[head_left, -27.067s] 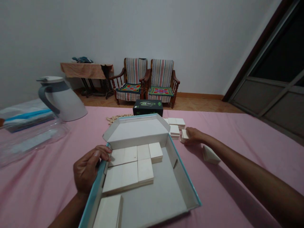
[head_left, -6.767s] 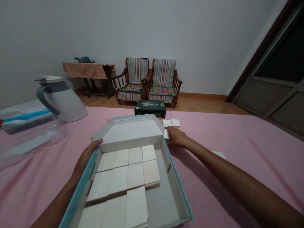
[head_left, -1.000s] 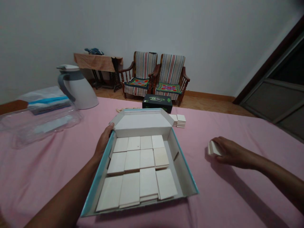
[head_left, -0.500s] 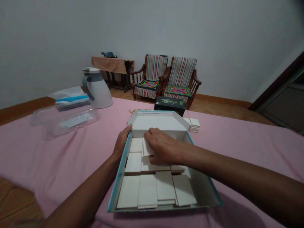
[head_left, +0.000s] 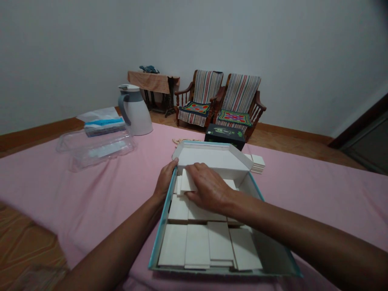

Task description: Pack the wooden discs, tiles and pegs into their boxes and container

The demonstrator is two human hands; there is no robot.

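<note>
The left hand (head_left: 165,180) holds the blue rim of a white cardboard box (head_left: 163,230), apart from the right hand (head_left: 209,188), which closes on a white tile (head_left: 185,182) inside it. The box sits on a pink bedsheet (head_left: 75,210), with a tile stack (head_left: 257,163) just beyond.

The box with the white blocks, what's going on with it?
A person's right hand is on a tilted white block at the far end of the box, and the left hand holds the box's blue rim. Flat white blocks lie in rows inside the box. A small stack of blocks sits behind it on the pink sheet.
</note>
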